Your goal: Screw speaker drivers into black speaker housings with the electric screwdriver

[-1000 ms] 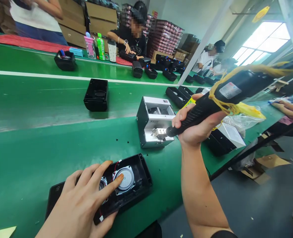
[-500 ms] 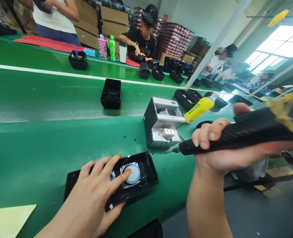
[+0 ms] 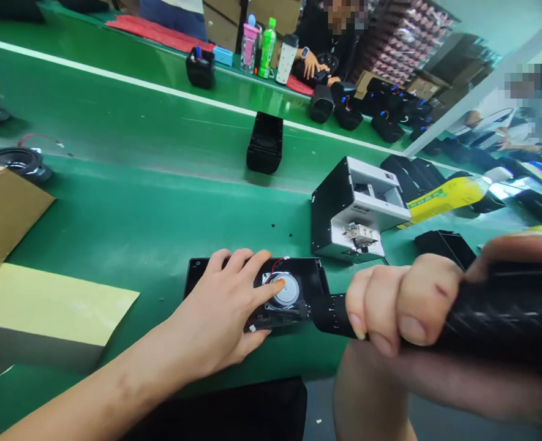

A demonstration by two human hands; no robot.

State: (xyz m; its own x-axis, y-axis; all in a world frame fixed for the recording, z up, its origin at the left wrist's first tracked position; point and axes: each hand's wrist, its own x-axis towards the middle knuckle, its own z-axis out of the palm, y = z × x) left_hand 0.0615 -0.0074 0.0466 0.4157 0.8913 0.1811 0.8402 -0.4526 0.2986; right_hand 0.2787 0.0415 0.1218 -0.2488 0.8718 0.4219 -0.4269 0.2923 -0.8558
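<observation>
A black speaker box [image 3: 306,275] lies open side up on the green bench. Inside it a round speaker driver [image 3: 289,295] shows its silver back, with a thin red wire beside it. My left hand [image 3: 229,306] grips across the box, index fingertip on the driver and thumb at the near edge. Much of the box's left half is hidden under it. My right hand [image 3: 403,300] is wrapped round a black electric screwdriver [image 3: 330,313], its nose at the box's near right part. The bit's tip is too blurred to place exactly.
Behind the box stands a silver and black screw feeder [image 3: 328,211], with a yellow bottle [image 3: 454,193] leaning at its right. Another black box [image 3: 265,144] sits farther back. A cardboard box [image 3: 11,211] and yellow paper [image 3: 63,300] lie left. A co-worker's hand [image 3: 314,64] works across the bench.
My right hand has brought the screwdriver from right of the box to the box's right part. The left hand keeps its hold. The view has shifted, so things appear farther right.
</observation>
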